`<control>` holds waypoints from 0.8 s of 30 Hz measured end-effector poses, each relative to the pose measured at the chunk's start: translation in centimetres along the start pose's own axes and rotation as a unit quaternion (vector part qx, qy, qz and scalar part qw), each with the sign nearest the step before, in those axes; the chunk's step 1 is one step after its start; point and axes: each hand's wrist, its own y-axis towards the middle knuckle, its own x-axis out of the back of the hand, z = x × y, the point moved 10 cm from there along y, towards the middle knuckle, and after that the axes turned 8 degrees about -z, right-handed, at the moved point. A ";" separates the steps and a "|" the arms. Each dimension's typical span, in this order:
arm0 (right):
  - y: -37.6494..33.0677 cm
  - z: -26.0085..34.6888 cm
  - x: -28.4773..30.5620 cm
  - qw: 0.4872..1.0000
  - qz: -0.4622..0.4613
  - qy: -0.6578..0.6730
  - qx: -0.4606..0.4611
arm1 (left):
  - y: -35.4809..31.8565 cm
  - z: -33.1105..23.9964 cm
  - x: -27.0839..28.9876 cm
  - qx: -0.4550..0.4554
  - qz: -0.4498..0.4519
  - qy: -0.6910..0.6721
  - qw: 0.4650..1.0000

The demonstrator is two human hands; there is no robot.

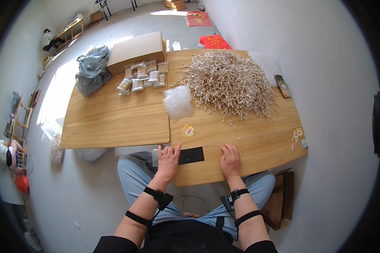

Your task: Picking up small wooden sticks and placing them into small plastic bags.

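A crumpled grey plastic bag [93, 67] sits left on the wooden table [118, 122], then a cardboard box [135, 51] with packets of cotton swabs [142, 73] before it, clear plastic bags [177, 104], a yellow scalloped card [187, 130] between these and the left hand [169, 162], and the heap of loose swabs [232, 86]. The left hand's index and little fingers stand apart over clear plastic [155, 158]; its grip is unclear. The flat black strip [192, 155] lies just right of them; the right hand [231, 161], well apart, rests with fingers bent together, contents impossible to tell

The left grip [169, 162] partly hides the black strip [192, 155]
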 end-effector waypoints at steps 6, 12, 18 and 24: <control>-0.1 -0.1 -0.1 1.000 0.002 -0.008 0.003 | 1.0 -1.9 0.7 0.004 0.009 -0.096 0.995; -0.2 -0.1 0.0 1.000 0.000 -0.013 0.001 | 0.4 -1.4 0.9 0.049 -0.023 -0.230 0.972; -0.2 0.0 -0.3 1.000 -0.003 -0.002 0.003 | 0.1 -0.6 0.7 0.057 -0.048 -0.302 0.950; -0.1 -0.2 -0.1 1.000 -0.007 -0.009 0.003 | 0.2 -0.9 1.0 0.050 -0.062 -0.360 0.930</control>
